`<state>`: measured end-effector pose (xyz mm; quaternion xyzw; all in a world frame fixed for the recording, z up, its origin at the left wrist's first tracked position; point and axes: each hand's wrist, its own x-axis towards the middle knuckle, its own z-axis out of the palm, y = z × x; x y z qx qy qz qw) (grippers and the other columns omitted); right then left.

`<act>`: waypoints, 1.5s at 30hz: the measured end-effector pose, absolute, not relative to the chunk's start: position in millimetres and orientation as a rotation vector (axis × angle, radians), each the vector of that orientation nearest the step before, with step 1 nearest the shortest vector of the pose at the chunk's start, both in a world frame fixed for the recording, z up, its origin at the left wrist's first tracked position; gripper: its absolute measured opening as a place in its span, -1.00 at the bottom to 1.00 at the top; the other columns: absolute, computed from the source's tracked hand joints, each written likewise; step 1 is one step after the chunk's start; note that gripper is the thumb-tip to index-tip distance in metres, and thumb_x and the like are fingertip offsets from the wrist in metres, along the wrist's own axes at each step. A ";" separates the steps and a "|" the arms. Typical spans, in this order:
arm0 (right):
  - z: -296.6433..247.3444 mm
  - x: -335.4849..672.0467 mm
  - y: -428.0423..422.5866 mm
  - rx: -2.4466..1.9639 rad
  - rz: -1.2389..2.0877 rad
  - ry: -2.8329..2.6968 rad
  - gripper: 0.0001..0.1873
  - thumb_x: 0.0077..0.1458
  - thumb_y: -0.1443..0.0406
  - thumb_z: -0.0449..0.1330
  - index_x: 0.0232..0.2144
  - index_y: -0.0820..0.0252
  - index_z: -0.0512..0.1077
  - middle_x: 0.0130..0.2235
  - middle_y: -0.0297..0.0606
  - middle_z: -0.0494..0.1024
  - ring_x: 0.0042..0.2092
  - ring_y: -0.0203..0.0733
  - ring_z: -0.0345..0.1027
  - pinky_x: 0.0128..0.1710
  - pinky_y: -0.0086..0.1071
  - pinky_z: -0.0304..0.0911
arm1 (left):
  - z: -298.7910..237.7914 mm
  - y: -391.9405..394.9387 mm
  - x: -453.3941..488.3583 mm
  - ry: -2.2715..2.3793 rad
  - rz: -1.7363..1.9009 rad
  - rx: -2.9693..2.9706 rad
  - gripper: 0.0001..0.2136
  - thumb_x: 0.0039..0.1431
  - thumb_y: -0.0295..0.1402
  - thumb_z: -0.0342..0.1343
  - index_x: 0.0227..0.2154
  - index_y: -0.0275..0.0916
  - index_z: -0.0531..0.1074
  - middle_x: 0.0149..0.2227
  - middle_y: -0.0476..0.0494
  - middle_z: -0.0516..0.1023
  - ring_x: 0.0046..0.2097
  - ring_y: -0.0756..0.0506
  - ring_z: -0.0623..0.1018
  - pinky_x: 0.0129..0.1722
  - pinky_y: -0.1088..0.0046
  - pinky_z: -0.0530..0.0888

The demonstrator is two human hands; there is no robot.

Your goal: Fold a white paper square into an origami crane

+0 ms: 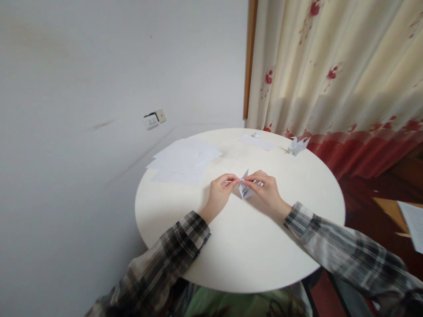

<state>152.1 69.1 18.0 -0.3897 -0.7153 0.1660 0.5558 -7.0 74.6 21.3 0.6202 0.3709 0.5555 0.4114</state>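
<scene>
Between my two hands, over the middle of the round white table point(251, 259), is a small folded white paper crane point(244, 192) with pointed tips. My left hand point(220, 190) pinches a narrow part of it on its left side, thumb and forefinger together. From the other side, my right hand point(266, 189) is closed on its body, the fingertips almost meeting those of the left. Fingers cover part of the folds. Two more folded pieces lie farther back: a larger paper crane point(298, 146) at the right and a tiny one point(256, 134) on a flat sheet.
Loose white sheets point(185, 156) overlap at the table's back left. Another flat sheet point(261, 143) lies near the far edge. A wall with a socket point(151, 122) stands at the left, a flowered curtain point(330, 79) behind right. Papers point(411, 224) rest on a lower surface at far right.
</scene>
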 end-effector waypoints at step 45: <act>23.3 155.6 64.1 -0.923 0.254 -1.792 -0.89 0.03 0.24 0.19 -0.49 0.09 0.48 -0.45 -0.29 0.53 -0.30 -0.15 0.28 -0.23 -0.22 0.17 | 22.9 75.9 -8.2 0.953 1.292 1.509 -0.85 -0.10 -0.29 0.20 -0.54 -0.29 0.48 -0.49 -0.10 0.55 -0.39 -0.05 0.51 -0.32 0.45 0.44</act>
